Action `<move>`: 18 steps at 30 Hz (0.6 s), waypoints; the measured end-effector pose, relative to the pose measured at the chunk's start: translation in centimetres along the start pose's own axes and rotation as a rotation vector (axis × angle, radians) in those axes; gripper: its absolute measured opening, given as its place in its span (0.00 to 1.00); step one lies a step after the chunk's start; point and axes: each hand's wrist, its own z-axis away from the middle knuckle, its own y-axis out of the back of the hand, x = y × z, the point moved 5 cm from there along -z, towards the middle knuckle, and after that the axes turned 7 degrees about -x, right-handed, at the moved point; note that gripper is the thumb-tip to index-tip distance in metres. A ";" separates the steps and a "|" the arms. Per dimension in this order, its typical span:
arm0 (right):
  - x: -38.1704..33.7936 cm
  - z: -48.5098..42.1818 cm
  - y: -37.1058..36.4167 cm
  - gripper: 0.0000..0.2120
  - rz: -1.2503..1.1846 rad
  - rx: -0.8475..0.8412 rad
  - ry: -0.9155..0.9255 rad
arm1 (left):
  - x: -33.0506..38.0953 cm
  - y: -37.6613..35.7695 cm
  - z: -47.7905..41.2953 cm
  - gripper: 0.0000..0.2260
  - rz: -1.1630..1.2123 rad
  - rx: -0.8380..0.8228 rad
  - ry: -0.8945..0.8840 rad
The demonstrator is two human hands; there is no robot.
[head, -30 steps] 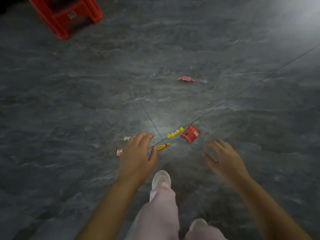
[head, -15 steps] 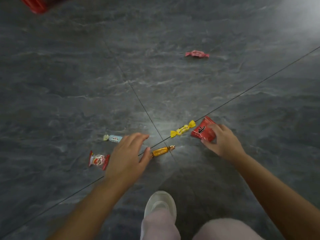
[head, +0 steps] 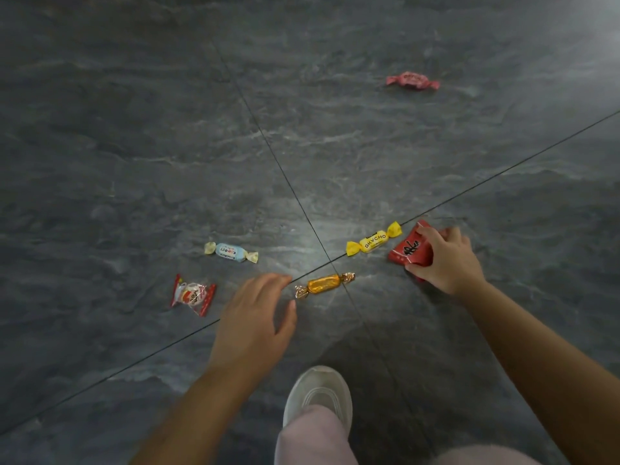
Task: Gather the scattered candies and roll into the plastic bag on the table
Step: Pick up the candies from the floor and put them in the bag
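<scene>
Several wrapped candies lie on a dark stone floor. My right hand (head: 444, 260) grips a red packet (head: 410, 251), fingers curled over its right edge. Left of it lies a yellow candy (head: 374, 243). A gold candy (head: 323, 285) rests on the tile seam, just right of my left hand's (head: 256, 317) fingertips. That hand hovers with fingers apart and holds nothing. A blue-and-cream candy (head: 230, 252) and a red-and-white candy (head: 193, 294) lie to its left. A pink candy (head: 412, 80) sits far off at the upper right. No plastic bag or roll is in view.
Tile seams cross the grey floor (head: 134, 146) near the gold candy. My white shoe (head: 318, 394) and a pale trouser leg (head: 312, 441) fill the bottom middle, close behind both hands.
The view dropped closer to the floor and the red stool left the frame. My right hand reached forward and closed on the red packet. My left hand moved close beside the gold candy.
</scene>
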 end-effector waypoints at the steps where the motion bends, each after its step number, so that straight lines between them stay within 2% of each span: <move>1: -0.2 0.2 -0.2 0.38 0.015 -0.015 0.016 | 0.2 -0.3 0.0 0.18 0.002 0.000 -0.004; 6: -0.5 1.7 -1.7 0.36 0.044 -0.099 0.091 | 0.8 -2.9 -0.8 0.18 0.039 -0.047 0.003; 13: 1.2 3.2 -2.1 0.31 -0.056 -0.099 0.099 | -0.1 -7.1 -2.3 0.23 0.051 -0.160 0.027; 18: 2.4 3.9 -1.5 0.29 -0.123 -0.099 0.132 | -0.4 -8.8 -4.3 0.15 0.050 -0.187 0.049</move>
